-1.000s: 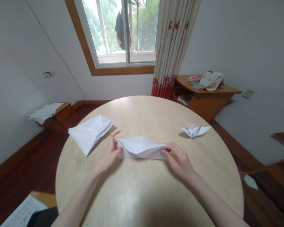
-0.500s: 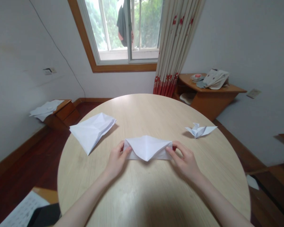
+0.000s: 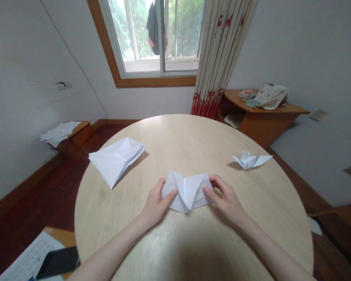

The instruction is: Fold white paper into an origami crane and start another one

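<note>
A white sheet of folded paper [image 3: 188, 190] lies on the round light-wood table [image 3: 193, 242] in front of me, pushed into a V-shaped fold. My left hand [image 3: 156, 201] pinches its left edge, thumb on top. My right hand [image 3: 226, 199] pinches its right edge the same way. Both hands rest on the tabletop.
A larger creased white sheet [image 3: 117, 159] lies at the table's left. A small folded paper bird [image 3: 250, 160] sits at the right. A dark phone [image 3: 57, 262] on printed paper lies at bottom left. Low wooden furniture stands by the walls.
My hands have moved toward each other, pushing the paper's ends inward. The long flat shape has buckled into a narrower V-shaped fold.
</note>
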The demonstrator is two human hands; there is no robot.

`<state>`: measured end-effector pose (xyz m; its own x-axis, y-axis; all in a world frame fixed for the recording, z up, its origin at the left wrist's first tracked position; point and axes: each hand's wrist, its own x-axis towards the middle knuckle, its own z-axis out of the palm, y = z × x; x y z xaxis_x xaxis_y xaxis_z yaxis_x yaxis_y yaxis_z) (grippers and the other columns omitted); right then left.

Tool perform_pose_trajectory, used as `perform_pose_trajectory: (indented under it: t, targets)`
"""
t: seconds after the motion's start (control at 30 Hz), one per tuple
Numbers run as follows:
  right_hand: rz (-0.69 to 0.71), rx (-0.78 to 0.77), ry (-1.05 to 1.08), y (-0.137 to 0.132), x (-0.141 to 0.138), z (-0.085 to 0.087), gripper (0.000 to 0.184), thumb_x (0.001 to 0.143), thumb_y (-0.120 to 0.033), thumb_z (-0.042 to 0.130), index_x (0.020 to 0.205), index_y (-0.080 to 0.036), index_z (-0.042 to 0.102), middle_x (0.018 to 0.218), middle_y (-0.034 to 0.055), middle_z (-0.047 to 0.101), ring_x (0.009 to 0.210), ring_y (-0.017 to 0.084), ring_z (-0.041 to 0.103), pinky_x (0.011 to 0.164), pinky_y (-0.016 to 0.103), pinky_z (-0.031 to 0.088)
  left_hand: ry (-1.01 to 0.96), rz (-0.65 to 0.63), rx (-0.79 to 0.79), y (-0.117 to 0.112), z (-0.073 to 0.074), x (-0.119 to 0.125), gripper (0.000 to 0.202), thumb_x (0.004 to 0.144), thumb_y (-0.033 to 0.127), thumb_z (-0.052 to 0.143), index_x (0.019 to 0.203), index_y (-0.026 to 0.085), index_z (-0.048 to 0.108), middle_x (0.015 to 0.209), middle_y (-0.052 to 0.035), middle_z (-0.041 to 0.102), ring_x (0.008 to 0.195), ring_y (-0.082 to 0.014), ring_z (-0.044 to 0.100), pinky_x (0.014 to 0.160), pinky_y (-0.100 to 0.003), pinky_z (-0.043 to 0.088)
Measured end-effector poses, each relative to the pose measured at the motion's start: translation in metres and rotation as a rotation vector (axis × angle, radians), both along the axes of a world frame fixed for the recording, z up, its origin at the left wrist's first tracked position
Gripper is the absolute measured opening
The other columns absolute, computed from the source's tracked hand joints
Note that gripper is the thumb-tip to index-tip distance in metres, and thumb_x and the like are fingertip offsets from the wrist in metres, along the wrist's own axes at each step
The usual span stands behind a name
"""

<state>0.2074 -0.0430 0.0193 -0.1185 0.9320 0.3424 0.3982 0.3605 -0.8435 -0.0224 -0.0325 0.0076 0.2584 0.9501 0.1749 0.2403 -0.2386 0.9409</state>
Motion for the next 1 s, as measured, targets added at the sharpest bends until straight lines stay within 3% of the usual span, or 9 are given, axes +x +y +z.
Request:
perform_pose_trajectory:
  t: [0.57, 0.67, 0.77, 0.87, 0.93, 1.0]
  targets:
    - [0.125, -0.086, -0.104, -0.006, -0.013, -0.013, 0.045, 0.084, -0.037, 0.058, 0.125, -0.019, 0.048, 0.117, 0.0123, 0.062, 0.104, 0.026, 0.061, 0.09, 0.042, 0.048, -0.021, -0.11, -0.044, -0.007, -0.001, 0.01, 0.035, 0.09, 0.039, 0.045, 0.113, 0.014, 0.055, 0.106, -0.0087, 0.065, 0.094, -0.0218, 0.06, 0.086, -0.032, 0.044]
    - [0.125, -0.095, -0.098, -0.007, -0.015, -0.013, 0.044, 0.084, -0.036, 0.058, 0.124, -0.019, 0.048, 0.118, 0.0129, 0.062, 0.106, 0.026, 0.061, 0.09, 0.043, 0.048, -0.075, -0.15, -0.077, -0.008, 0.001, 0.01, 0.044, 0.094, 0.048, 0.039, 0.116, 0.014, 0.056, 0.111, -0.0103, 0.064, 0.1, -0.0233, 0.059, 0.09, -0.034, 0.043]
    - [0.133, -0.097, -0.08, -0.008, -0.017, -0.011, 0.043, 0.084, -0.035, 0.058, 0.124, -0.02, 0.048, 0.12, 0.0128, 0.061, 0.108, 0.027, 0.059, 0.092, 0.044, 0.048, -0.146, -0.23, -0.097, -0.009, 0.003, 0.009, 0.068, 0.089, 0.069, 0.031, 0.117, 0.014, 0.058, 0.114, -0.0126, 0.063, 0.103, -0.0261, 0.058, 0.093, -0.036, 0.042]
    - [0.112, -0.092, -0.057, -0.009, -0.018, -0.01, 0.044, 0.084, -0.034, 0.059, 0.125, -0.021, 0.047, 0.115, 0.011, 0.062, 0.103, 0.025, 0.06, 0.089, 0.042, 0.048, -0.207, -0.325, -0.126, -0.009, 0.004, 0.007, 0.086, 0.071, 0.082, 0.047, 0.12, 0.012, 0.057, 0.114, -0.0139, 0.062, 0.102, -0.0288, 0.058, 0.089, -0.036, 0.044]
    - [0.085, -0.095, -0.029, -0.009, -0.019, -0.01, 0.046, 0.085, -0.033, 0.059, 0.127, -0.021, 0.045, 0.103, 0.0079, 0.063, 0.091, 0.022, 0.062, 0.082, 0.038, 0.05, -0.221, -0.352, -0.168, -0.009, 0.004, 0.006, 0.086, 0.062, 0.072, 0.068, 0.123, 0.013, 0.054, 0.113, -0.0127, 0.062, 0.1, -0.0285, 0.058, 0.087, -0.036, 0.045]
    - [0.059, -0.093, -0.001, -0.009, -0.019, -0.01, 0.048, 0.085, -0.033, 0.059, 0.128, -0.021, 0.044, 0.093, 0.0044, 0.061, 0.08, 0.019, 0.06, 0.075, 0.034, 0.05, -0.215, -0.367, -0.189, -0.009, 0.005, 0.005, 0.077, 0.061, 0.053, 0.076, 0.124, 0.014, 0.053, 0.111, -0.0108, 0.062, 0.1, -0.0273, 0.057, 0.086, -0.035, 0.045]
